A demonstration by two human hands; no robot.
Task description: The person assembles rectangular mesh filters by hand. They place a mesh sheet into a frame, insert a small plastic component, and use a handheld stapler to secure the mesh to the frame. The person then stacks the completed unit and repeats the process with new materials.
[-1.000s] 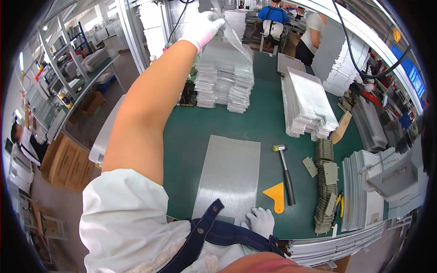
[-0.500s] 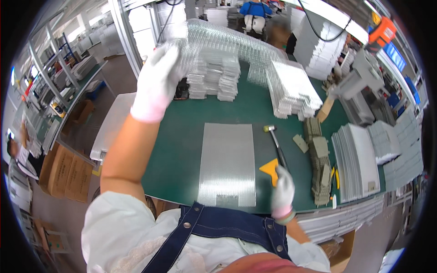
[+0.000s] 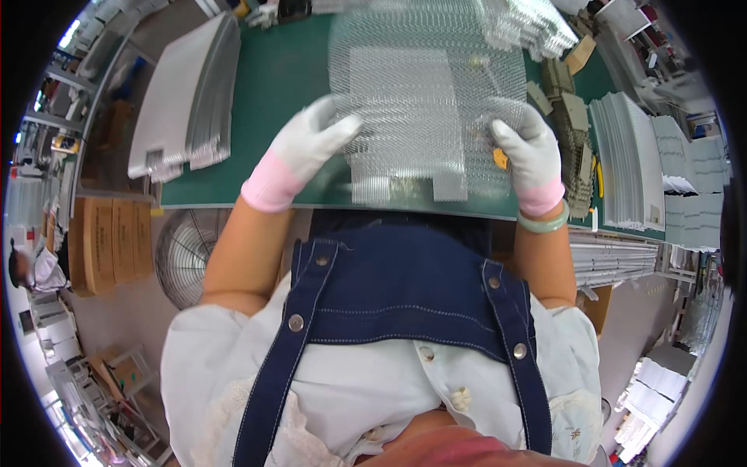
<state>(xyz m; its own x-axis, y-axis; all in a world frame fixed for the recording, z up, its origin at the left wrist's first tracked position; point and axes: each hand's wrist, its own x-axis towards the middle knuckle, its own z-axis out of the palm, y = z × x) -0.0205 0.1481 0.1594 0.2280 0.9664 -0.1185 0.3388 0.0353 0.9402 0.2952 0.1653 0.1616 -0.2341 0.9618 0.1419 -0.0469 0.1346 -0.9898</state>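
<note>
A translucent, bubble-textured sheet [image 3: 405, 27] is stretched between the two gloved hands, above the front part of the green counter [image 3: 268, 86]. The left hand [image 3: 311, 144] has its fingers closed on the sheet's left edge, thumb on the near side. The right hand [image 3: 533, 148] grips the opposite edge in the same way; a pale green bangle [image 3: 545, 222] circles that wrist.

Beneath the raised sheet, a second translucent sheet [image 3: 450, 187] lies on the counter, with a notch in its near edge. A hammer [image 3: 490, 74] shows faintly through the plastic, and part of an orange-yellow scraper [image 3: 500, 159] shows just beside the right thumb. More clear sheets [image 3: 533, 27] are piled at the far right.

Farther right runs a row of small grey-green plates [image 3: 576, 144], then a yellow-handled tool [image 3: 599, 179] and a stack of pale panels [image 3: 630, 156]. Large grey panels [image 3: 183, 93] are stacked at the counter's left end. Below them on the floor stand brown cartons [image 3: 97, 245] with dark printing on their sides, too small to read, near a round wire-guarded fan [image 3: 185, 257].
</note>
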